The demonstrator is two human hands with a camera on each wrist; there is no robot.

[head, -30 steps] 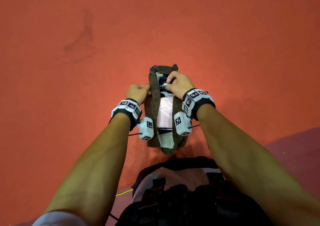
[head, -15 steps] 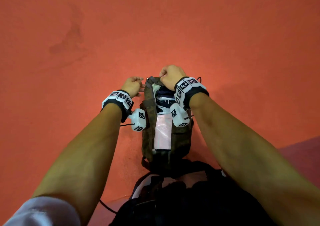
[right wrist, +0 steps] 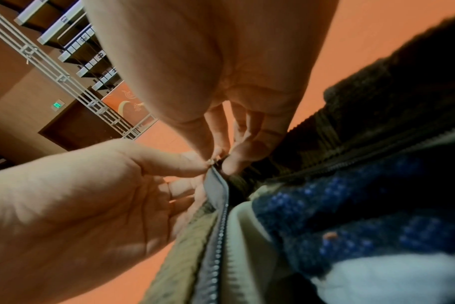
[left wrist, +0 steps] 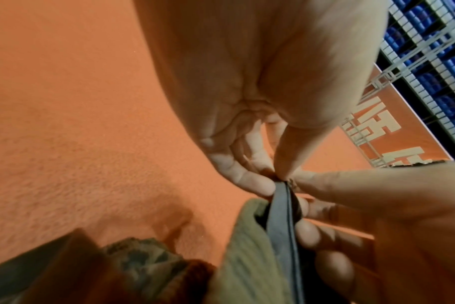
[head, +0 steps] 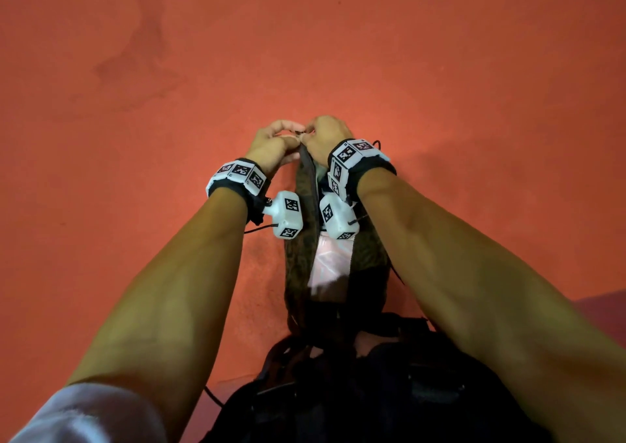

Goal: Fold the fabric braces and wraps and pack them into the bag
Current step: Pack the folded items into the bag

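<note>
Now both hands, left [head: 271,144] and right [head: 323,137], pinch bag [head: 301,256] zipper end [left wrist: 283,185]; earlier apart at opening sides.

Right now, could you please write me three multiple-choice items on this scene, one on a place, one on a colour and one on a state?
1. Where do both hands meet?
A. At the bag's far end, on the zip
B. On the person's lap
C. On the floor left of the bag

2. What colour is the floor?
A. Blue
B. Orange-red
C. Grey

3. What state is the bag in?
A. Zipped fully shut
B. Open, with packed fabric showing
C. Turned inside out

Key:
1 A: the left hand and right hand pinch the zip at the far end of the bag.
2 B: the floor is orange-red in every view.
3 B: the zip's two sides lie apart, with blue fabric showing between them.
</note>
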